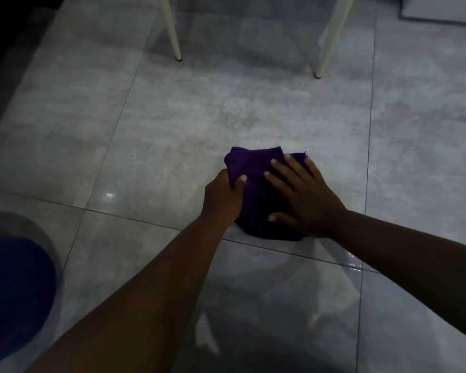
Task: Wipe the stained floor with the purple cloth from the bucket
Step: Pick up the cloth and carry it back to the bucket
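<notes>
- Both hands are resting on the purple cloth (256,184), which is lying bunched on the tiled floor (145,146), straddling a grout line near the middle of the view.
- Lying ahead of the cloth, away from the person, a dull, speckled stain (226,125) is spreading across the tile; that direction, straight forward from the hands, is the one the next push seems to turn on.
- Pressing down from above, the right hand (304,195) is lying flat with its fingers spread wide over the cloth's right half, gripping nothing.
- Curling around the cloth's left edge, the left hand (222,196) is pinching a fold between thumb and fingers, partly closed.
- Neither hand is clearly nearer the stain; the cloth's longer side is running roughly front to back.
- Nearer the person, the tile is looking glossy and wet, which suggests wiped ground, though the dim light is making this uncertain.
- Standing beyond the stain, two pale furniture legs (172,28) are framing the patch.
- Sitting at the lower left, the bucket (19,278) is showing a grey rim around a blue inside.
</notes>
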